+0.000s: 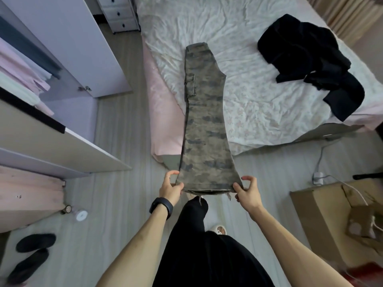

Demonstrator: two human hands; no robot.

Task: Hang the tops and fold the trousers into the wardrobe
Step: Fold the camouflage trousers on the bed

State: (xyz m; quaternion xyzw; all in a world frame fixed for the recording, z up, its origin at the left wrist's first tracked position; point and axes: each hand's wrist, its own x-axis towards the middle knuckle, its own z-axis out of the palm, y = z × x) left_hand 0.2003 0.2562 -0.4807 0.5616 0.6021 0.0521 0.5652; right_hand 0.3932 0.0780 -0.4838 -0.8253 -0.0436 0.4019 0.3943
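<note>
1. The left hand (171, 188) pinches one corner of the hem of the camouflage trousers (204, 121), thumb on top and fingers curled underneath. The right hand (247, 193) pinches the opposite corner in the same way.
2. The trousers lie stretched out lengthwise, with the legs stacked one on the other. The waist end rests flat on the bed (259, 100), and the hem end hangs past the foot of the bed, lifted in both hands.
3. By my reading, the first fold, leg onto leg, is done. The crosswise folds, bringing the hem up toward the waist, are not yet made.
4. A black garment (310, 65) lies crumpled on the far right of the bed, well apart from the trousers. I cannot tell whether it is a top or trousers, but it looks unsorted and remains to be dealt with.
5. The wardrobe (68, 150) stands open on the left, with pale pink clothes (20, 69) hanging inside, so some hanging may be finished already.
6. The trousers have not reached the wardrobe, so I judge the task to be somewhere around the middle.
</note>
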